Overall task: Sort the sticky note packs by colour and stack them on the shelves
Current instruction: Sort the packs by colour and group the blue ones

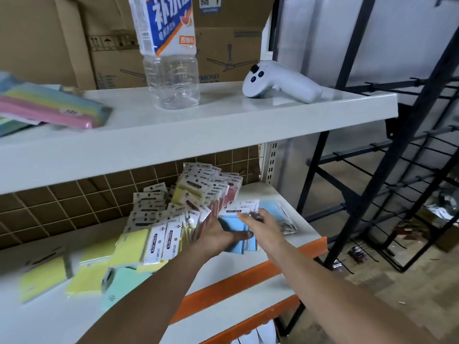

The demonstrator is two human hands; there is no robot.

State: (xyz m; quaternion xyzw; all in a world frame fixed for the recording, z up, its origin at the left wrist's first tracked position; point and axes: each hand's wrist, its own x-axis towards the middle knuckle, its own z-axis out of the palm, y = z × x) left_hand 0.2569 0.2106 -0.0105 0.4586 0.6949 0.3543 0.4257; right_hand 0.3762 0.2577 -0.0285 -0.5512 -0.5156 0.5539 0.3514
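On the middle shelf stand rows of sticky note packs: yellow packs at the left, red packs behind. Both my hands meet on a small stack of blue packs near the shelf's right end. My left hand holds the stack from the left, thumb laid over the blue fronts. My right hand grips the stack's top by the white header cards. One more blue pack lies flat behind my right hand. Loose yellow packs and a mint pack lie at the front left.
The upper shelf carries a clear plastic bottle, a white hand controller and pastel multicolour packs at the left. Cardboard boxes stand behind. A black wire rack stands to the right. Orange-edged shelves sit below.
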